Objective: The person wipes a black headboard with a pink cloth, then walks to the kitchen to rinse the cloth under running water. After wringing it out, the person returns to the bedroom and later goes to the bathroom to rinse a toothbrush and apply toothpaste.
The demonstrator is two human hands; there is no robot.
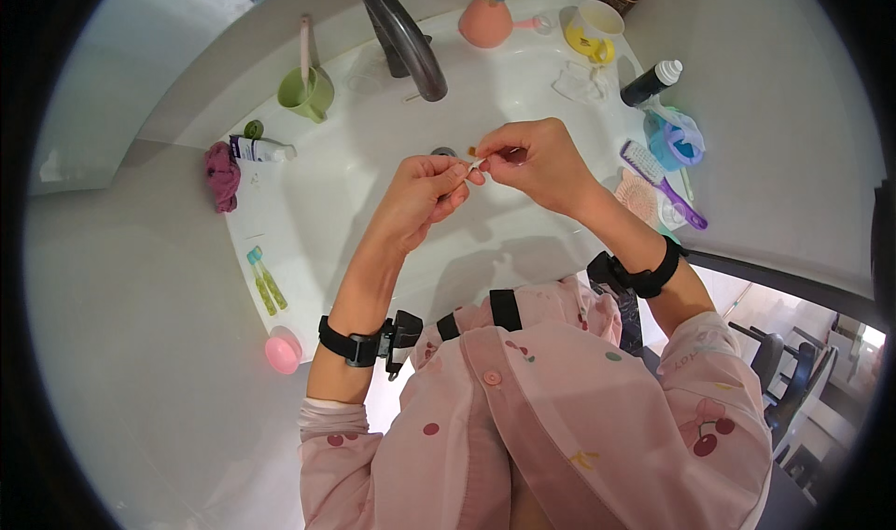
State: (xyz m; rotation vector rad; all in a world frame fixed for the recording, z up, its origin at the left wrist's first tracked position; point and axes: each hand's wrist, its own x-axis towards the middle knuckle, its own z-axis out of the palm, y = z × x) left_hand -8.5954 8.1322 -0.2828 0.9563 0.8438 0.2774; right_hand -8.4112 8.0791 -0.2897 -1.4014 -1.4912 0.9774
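Over the basin of a white sink (315,201), my two hands meet at a small whitish thing (476,164), too small and too covered to name surely. My left hand (427,194) pinches it between thumb and fingers. From the other side, the fingertips of my right hand (535,155) grip its upper end. Just behind the fingers, a small orange-brown bit (472,151) shows near the metal drain (444,151). The dark faucet (409,47) arches above, beyond both hands.
Left rim: a green cup (306,96), a white tube (260,150), a maroon cloth (222,176), two green toothbrushes (267,280), a pink cup (283,353). Right rim: a yellow-and-white mug (593,29), a black bottle (649,83), a blue cup (675,145), a purple-handled brush (661,183). Behind stands a coral round container (486,22).
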